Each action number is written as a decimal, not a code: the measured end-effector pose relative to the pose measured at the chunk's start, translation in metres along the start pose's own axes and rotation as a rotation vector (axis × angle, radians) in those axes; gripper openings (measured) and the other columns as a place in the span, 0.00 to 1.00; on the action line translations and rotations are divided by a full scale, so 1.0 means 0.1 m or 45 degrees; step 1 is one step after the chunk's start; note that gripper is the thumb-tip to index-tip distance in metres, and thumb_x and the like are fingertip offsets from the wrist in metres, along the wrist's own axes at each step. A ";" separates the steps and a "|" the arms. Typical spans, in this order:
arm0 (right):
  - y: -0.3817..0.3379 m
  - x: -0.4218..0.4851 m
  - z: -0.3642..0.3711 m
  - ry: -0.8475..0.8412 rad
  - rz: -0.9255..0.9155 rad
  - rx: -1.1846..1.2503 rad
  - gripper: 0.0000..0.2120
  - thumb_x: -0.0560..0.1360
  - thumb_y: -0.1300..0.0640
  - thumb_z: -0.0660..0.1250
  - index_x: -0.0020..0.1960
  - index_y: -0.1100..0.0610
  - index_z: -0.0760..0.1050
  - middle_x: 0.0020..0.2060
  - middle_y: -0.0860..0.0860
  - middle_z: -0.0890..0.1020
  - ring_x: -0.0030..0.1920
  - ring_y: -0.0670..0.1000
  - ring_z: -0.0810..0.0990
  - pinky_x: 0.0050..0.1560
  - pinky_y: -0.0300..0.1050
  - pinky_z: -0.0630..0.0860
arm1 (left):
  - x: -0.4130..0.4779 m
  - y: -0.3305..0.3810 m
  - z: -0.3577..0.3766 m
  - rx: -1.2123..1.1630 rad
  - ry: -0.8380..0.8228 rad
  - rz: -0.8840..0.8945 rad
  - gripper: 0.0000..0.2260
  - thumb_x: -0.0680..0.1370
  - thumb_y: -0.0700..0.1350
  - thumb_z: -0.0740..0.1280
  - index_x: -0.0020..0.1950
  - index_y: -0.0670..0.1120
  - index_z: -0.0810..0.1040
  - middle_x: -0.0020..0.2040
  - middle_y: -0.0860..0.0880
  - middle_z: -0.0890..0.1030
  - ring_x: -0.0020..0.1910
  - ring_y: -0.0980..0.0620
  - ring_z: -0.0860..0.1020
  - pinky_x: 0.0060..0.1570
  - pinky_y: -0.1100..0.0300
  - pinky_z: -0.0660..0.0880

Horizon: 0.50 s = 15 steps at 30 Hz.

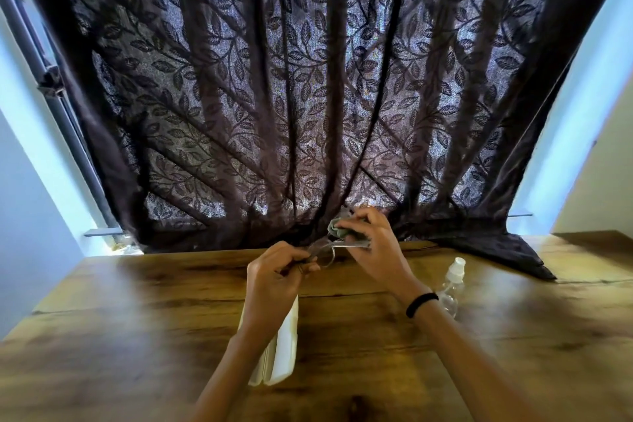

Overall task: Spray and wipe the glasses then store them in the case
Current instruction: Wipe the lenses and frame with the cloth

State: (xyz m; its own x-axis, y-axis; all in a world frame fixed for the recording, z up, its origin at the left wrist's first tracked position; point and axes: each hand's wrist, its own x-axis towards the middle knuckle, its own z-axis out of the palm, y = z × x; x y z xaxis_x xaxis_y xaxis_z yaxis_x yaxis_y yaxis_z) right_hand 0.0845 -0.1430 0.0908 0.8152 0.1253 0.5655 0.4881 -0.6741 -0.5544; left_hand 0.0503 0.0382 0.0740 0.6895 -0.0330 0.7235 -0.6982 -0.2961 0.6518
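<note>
Thin-framed clear glasses (325, 252) are held in the air above the far part of the wooden table (137, 319). My left hand (277, 271) pinches them at their near side. My right hand (368, 243) grips a crumpled grey-green cloth (337, 229) and presses it against the glasses' far lens. A white glasses case (282, 349) lies open on the table under my left forearm, partly hidden by it. A small clear spray bottle (452, 284) with a white nozzle stands to the right, beside my right wrist.
A dark leaf-patterned curtain (308, 96) hangs behind the table, and its hem spills onto the table's back right corner (507, 250). Pale walls flank it on both sides. My right wrist wears a black band (420, 303).
</note>
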 end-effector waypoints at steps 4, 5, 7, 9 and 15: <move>0.04 -0.02 -0.03 0.110 0.003 -0.149 0.14 0.71 0.67 0.66 0.56 0.60 0.79 0.46 0.50 0.73 0.49 0.50 0.70 0.48 0.40 0.70 | 0.00 0.02 -0.02 -0.032 -0.023 -0.009 0.18 0.67 0.23 0.68 0.41 0.46 0.80 0.38 0.47 0.80 0.37 0.56 0.82 0.38 0.63 0.80; 0.05 -0.02 -0.05 0.128 0.019 -0.182 0.14 0.72 0.67 0.65 0.56 0.61 0.78 0.46 0.51 0.74 0.48 0.49 0.69 0.48 0.40 0.70 | 0.00 0.02 -0.02 -0.031 -0.036 -0.010 0.19 0.67 0.24 0.69 0.41 0.49 0.80 0.38 0.48 0.81 0.37 0.55 0.82 0.38 0.62 0.80; 0.06 0.00 -0.07 0.139 0.054 -0.211 0.14 0.73 0.67 0.63 0.59 0.62 0.76 0.48 0.53 0.75 0.49 0.50 0.69 0.49 0.42 0.72 | 0.01 0.03 -0.02 -0.029 -0.060 -0.009 0.21 0.68 0.24 0.69 0.42 0.53 0.80 0.38 0.50 0.81 0.37 0.56 0.82 0.38 0.62 0.80; 0.06 0.03 -0.08 0.127 0.057 -0.207 0.15 0.75 0.64 0.61 0.61 0.62 0.74 0.50 0.54 0.74 0.50 0.50 0.69 0.51 0.42 0.71 | 0.02 0.03 -0.02 -0.043 -0.085 -0.008 0.22 0.68 0.25 0.70 0.42 0.54 0.80 0.39 0.50 0.81 0.37 0.55 0.82 0.38 0.62 0.80; -0.03 0.05 -0.06 0.055 -0.015 -0.051 0.16 0.75 0.61 0.64 0.63 0.61 0.73 0.49 0.49 0.68 0.52 0.50 0.70 0.56 0.43 0.72 | 0.04 0.02 -0.02 -0.048 -0.070 -0.013 0.19 0.68 0.25 0.69 0.42 0.51 0.80 0.39 0.50 0.81 0.37 0.56 0.82 0.38 0.64 0.79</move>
State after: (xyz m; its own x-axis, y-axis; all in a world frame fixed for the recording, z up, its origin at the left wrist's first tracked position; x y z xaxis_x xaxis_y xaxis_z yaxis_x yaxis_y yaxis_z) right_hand 0.0852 -0.1448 0.0982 0.7947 0.1023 0.5983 0.4841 -0.7014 -0.5231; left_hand 0.0512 0.0393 0.0789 0.7055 -0.0827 0.7039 -0.6970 -0.2609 0.6680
